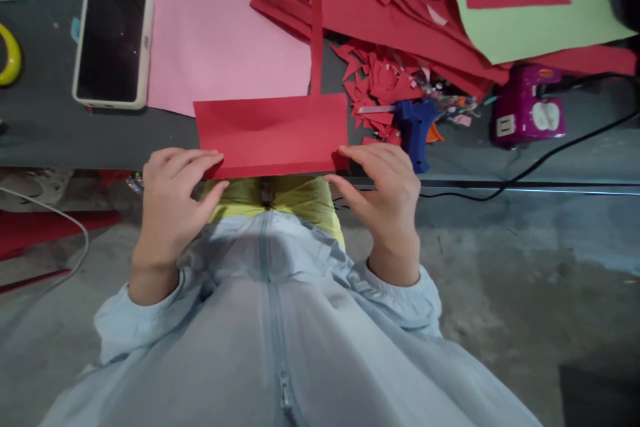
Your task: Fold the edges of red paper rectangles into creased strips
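A red paper rectangle [273, 133] lies at the table's front edge, with a narrow folded strip along its near side. My left hand [177, 197] touches its lower left corner with the fingertips, thumb apart below the edge. At the lower right corner, the fingers of my right hand [383, 183] rest on the paper, and that thumb is also apart from them. Behind the rectangle lies a pink sheet [215, 40]. A blue glue gun [416, 130] is just beyond my right hand.
A phone [113, 43] lies at the left near yellow-handled scissors [11, 57]. Red scraps [385, 83] and larger red sheets [400, 20] cover the back right, with a green sheet [540, 23]. A purple device [529, 107] and black cable [545, 157] are at right.
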The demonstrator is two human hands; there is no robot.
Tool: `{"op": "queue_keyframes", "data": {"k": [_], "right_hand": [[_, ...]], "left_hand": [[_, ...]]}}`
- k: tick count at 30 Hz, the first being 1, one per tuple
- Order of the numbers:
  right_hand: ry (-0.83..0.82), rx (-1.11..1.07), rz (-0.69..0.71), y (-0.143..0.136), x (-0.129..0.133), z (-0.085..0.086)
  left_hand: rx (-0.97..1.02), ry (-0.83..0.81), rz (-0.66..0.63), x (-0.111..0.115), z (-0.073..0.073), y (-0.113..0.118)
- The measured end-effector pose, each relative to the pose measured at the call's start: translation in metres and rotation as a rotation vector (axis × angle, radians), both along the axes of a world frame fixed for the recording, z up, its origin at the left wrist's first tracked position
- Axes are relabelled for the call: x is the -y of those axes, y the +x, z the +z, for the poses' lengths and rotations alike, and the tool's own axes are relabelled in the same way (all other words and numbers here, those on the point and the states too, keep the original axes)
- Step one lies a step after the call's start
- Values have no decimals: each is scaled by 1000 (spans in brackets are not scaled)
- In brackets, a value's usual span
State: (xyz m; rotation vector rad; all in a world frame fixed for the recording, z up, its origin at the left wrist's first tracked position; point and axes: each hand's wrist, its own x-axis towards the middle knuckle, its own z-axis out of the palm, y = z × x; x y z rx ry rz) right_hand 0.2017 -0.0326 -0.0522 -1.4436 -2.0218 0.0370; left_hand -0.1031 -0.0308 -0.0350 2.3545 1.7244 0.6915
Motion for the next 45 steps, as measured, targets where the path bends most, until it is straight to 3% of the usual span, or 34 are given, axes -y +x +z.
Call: {"op": "queue_keyframes", "data": {"k": [7,13,26,31,39,45], "right_hand": [[-4,-6,0,2,-1,-1],[23,-5,2,1,-1,0],[-16,9,1,-2,1,-3],[-15,147,25,-22,-1,2],[-3,183,247,-68,-8,6],[63,181,234,-79,-13,4]], "left_hand": [[54,-67,24,3,6,-8],[-24,-35,52,2,5,-12],[-226,67,-28,2,7,-9],[-292,132,-94,3,9,-9],[-240,58,-118,3,8,-11],[-207,19,-151,-1,6,-14]]}}
